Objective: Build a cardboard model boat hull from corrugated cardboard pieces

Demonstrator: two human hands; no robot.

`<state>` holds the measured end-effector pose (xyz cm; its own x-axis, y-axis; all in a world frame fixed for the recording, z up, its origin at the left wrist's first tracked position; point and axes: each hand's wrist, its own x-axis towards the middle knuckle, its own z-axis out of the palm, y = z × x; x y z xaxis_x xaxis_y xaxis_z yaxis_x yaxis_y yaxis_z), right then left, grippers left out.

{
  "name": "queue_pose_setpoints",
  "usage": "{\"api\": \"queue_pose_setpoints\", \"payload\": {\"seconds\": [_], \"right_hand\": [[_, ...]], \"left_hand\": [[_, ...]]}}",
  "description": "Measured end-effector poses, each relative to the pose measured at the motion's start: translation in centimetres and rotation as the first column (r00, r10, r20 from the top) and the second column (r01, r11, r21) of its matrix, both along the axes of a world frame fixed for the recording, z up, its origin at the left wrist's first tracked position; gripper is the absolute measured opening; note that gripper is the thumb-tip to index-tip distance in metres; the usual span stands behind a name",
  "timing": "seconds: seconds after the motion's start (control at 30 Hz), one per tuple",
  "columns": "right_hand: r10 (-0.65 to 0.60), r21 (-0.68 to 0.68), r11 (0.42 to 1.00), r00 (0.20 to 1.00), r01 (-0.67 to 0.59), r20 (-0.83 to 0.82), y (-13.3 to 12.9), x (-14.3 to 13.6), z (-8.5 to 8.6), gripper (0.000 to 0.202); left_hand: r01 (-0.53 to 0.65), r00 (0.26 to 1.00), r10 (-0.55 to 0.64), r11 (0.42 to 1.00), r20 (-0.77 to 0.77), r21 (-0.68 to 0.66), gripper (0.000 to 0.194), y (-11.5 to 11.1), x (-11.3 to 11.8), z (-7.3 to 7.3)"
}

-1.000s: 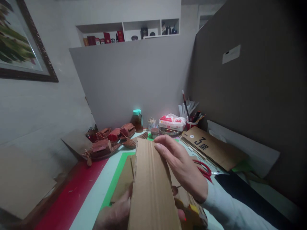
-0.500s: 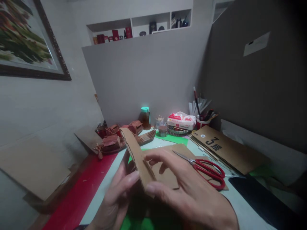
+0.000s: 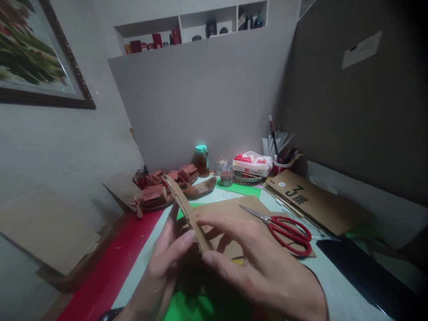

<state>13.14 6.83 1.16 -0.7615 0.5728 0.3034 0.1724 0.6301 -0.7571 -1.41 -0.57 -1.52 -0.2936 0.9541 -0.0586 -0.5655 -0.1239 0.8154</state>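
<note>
A narrow strip of brown cardboard (image 3: 183, 203) is held up at a slant between both hands, its rough cut edge facing left. My left hand (image 3: 169, 256) grips its lower left side, the thumb pressed on the edge. From the right, my right hand (image 3: 256, 256) holds the strip's lower end between thumb and fingers. Just beyond the right hand lie scissors (image 3: 284, 229) with red handles, their blades partly parted. They rest on a flat cardboard sheet (image 3: 230, 207) on the table. Part of the strip is hidden behind my fingers.
Brown model boats (image 3: 154, 196) stand at the back left, near a jar with a teal lid (image 3: 201, 160). A tissue pack (image 3: 252, 164) and a pen cup (image 3: 282, 166) are at the back. Stacked cardboard (image 3: 314, 203) and a dark flat object (image 3: 361, 272) lie right.
The cardboard strip has turned more edge-on, so less of its broad face shows. Both hands keep their hold on it. The whole view has shifted slightly.
</note>
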Motion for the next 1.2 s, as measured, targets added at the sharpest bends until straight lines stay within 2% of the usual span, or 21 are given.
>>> {"api": "queue_pose_setpoints", "payload": {"seconds": [0.13, 0.3, 0.43, 0.6, 0.77, 0.9, 1.0, 1.1, 1.2], "right_hand": [[0.01, -0.021, 1.0, 0.999, -0.01, 0.035, 0.2, 0.1, 0.3, 0.038], [0.005, -0.042, 0.999, 0.999, -0.004, 0.035, 0.2, 0.1, 0.3, 0.035], [-0.003, -0.075, 0.997, 1.0, 0.004, 0.018, 0.2, -0.1, 0.0, 0.023], [-0.098, 0.108, 0.99, 0.994, 0.094, 0.039, -0.3, -0.4, -0.9, 0.002], [-0.034, 0.268, 0.963, 0.996, 0.011, 0.079, -0.7, -0.4, -1.3, 0.013], [-0.05, 0.281, 0.959, 0.998, 0.035, 0.049, -0.8, -0.3, -1.0, 0.015], [-0.097, 0.217, 0.971, 0.995, 0.098, -0.013, -0.8, -0.3, -0.7, 0.019], [-0.106, 0.135, 0.985, 0.994, 0.111, -0.04, -0.7, -0.2, -0.3, 0.022], [-0.09, 0.049, 0.995, 0.996, 0.09, 0.0, -0.6, -0.1, 0.0, 0.022]], "left_hand": [[0.071, 0.998, -0.07, 0.997, 0.006, -0.044, 0.076, -0.1, -0.5, -0.3], [0.017, 0.997, -0.02, 0.999, -0.073, -0.029, 0.08, 0.0, -0.1, -0.3], [-0.015, 0.995, 0.015, 1.0, -0.097, -0.001, 0.082, 0.1, 0.3, -0.1], [-0.101, 0.983, 0.105, 0.994, -0.152, 0.035, 0.081, 0.3, 0.3, -0.1], [-0.114, 0.975, 0.122, 0.992, -0.188, 0.051, 0.075, 0.5, 0.6, -0.1], [-0.099, 0.952, 0.11, 0.994, -0.284, 0.051, 0.055, 0.6, 0.7, -0.7], [-0.097, 0.859, 0.111, 0.994, -0.5, 0.054, 0.033, 0.4, 0.5, -1.4], [-0.151, 0.673, 0.208, 0.978, -0.71, 0.143, 0.017, 0.1, 0.4, -1.8], [-0.174, 0.506, 0.332, 0.943, -0.796, 0.282, 0.017, -0.2, 0.5, -1.9]]}}
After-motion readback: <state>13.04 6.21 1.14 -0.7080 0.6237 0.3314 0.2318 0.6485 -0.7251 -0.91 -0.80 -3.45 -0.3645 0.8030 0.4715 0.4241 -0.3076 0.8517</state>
